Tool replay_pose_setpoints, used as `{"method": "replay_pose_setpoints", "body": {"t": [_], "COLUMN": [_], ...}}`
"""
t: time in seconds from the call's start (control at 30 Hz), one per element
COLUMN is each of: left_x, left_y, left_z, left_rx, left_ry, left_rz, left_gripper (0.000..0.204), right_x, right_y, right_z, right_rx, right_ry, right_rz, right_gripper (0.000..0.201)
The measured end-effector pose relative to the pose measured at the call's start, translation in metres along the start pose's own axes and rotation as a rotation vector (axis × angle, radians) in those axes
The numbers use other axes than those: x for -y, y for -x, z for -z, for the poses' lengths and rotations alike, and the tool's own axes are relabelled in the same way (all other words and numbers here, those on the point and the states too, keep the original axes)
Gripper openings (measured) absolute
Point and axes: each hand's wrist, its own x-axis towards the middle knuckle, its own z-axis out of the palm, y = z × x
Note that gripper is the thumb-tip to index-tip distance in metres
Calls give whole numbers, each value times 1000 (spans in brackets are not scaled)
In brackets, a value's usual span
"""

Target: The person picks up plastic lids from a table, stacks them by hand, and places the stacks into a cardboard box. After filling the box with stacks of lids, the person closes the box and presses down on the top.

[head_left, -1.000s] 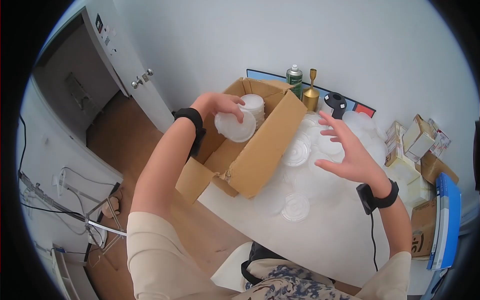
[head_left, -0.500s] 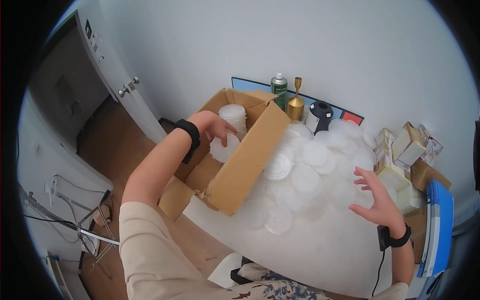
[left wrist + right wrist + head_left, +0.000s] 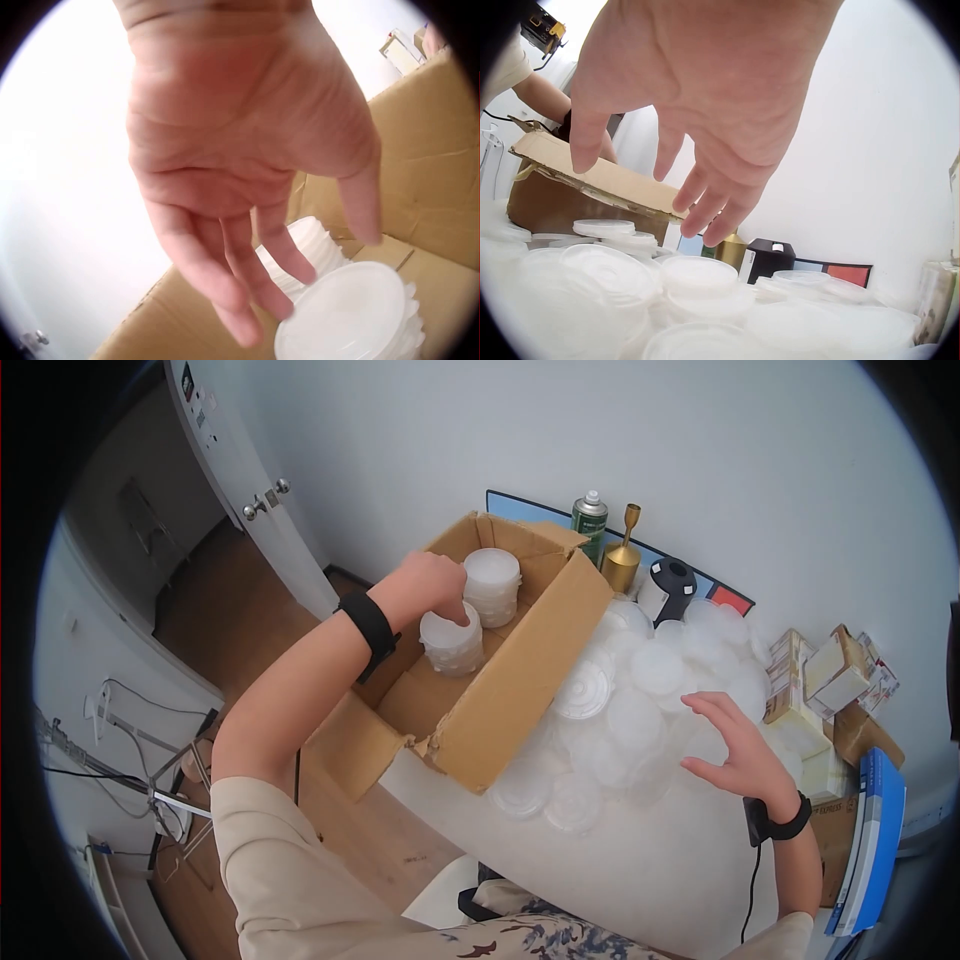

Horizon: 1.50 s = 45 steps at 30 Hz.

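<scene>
Two stacks of round translucent lids stand in the open cardboard box (image 3: 520, 680): a rear stack (image 3: 492, 585) and a front stack (image 3: 452, 642). Over the front stack is the left hand (image 3: 432, 582); in the left wrist view that hand (image 3: 247, 165) has its fingers loosely spread, fingertips close to the top lid (image 3: 341, 315), nothing gripped. Whether they touch it I cannot tell. A large heap of loose lids (image 3: 620, 730) covers the table right of the box. The right hand (image 3: 742, 750) hovers above the heap's right side, fingers apart and empty; the right wrist view shows it (image 3: 697, 97) above the lids (image 3: 697, 277).
Behind the heap stand a green spray can (image 3: 589, 525), a gold candlestick-like object (image 3: 622, 560) and a black-and-white device (image 3: 668, 590). Small boxes (image 3: 838, 665) and a blue binder (image 3: 870, 840) are at the right. The white table (image 3: 640, 870) reaches toward the person's lap.
The left hand has let go of the lids it held, which now stand as the front stack in the box. The right hand has shifted right and lower, still empty. The head view has moved slightly.
</scene>
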Motion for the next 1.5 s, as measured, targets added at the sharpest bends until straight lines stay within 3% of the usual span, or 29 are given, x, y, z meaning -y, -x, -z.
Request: {"method": "replay_pose_setpoints", "body": {"t": [0.07, 0.1, 0.2, 0.27, 0.33, 0.37, 0.43, 0.57, 0.63, 0.67, 0.73, 0.87, 1.0, 1.1, 1.17, 1.23, 1.37, 1.43, 1.5], "left_x": [-6, -10, -10, -11, -10, -8, -6, 10, 29, 24, 20, -28, -113, -166, -184, -191, -188, -181, -178], "left_y": [3, -2, -15, -9, -5, -6, -6, -3, -6, 4, 34, 88, 152, 191, 193, 192, 188, 186, 182], "left_z": [7, -3, -34, -26, -18, -22, -25, -12, -14, -1, 31, 75, 64, 22, -18, -51, -91, -104, -111], "left_rx": [500, 612, 674, 616, 389, 392, 192, 333, 106, 109, -203, -557, -748, -500, -430, -224, -291, -255, -246], "left_ry": [185, 179, 135, 158, 122, 121, 78, 119, 190, 182, 337, 501, 511, 396, 349, 349, 264, 407, 423], "left_rz": [105, 99, 65, 67, 59, 64, -22, -28, -110, -114, -36, -118, -432, -576, -611, -493, -412, -321, -297], "left_gripper": [60, 56, 53, 43, 23, 23, 24, 31, 31, 31, 27, 21, 26, 47, 56, 77, 94, 103, 103], "right_x": [-1, -1, 0, 0, -2, -4, -8, -13, -12, -10, -3, -1, -10, -15, -16, -9, 7, 19, 24], "right_y": [-8, -12, -24, -23, -22, -21, -17, -4, 3, 6, 11, 20, 26, 33, 36, 41, 46, 47, 44], "right_z": [-6, -10, -22, -29, -38, -43, -54, -69, -72, -72, -70, -81, -94, -92, -88, -82, -75, -74, -83], "right_rx": [-6, 33, 87, 108, 132, 133, 145, 111, 49, 44, 37, 42, -2, -59, -94, -80, -160, 61, 80], "right_ry": [49, 106, 206, 239, 347, 344, 361, 360, 384, 377, 354, 392, 425, 429, 433, 384, 225, 120, 111], "right_rz": [36, 8, -7, -5, 24, 28, 16, 20, 56, 52, 77, 98, 80, 93, 131, 76, 105, 37, 77], "right_gripper": [74, 77, 83, 86, 88, 88, 92, 95, 96, 96, 96, 97, 96, 95, 94, 94, 94, 93, 90]}}
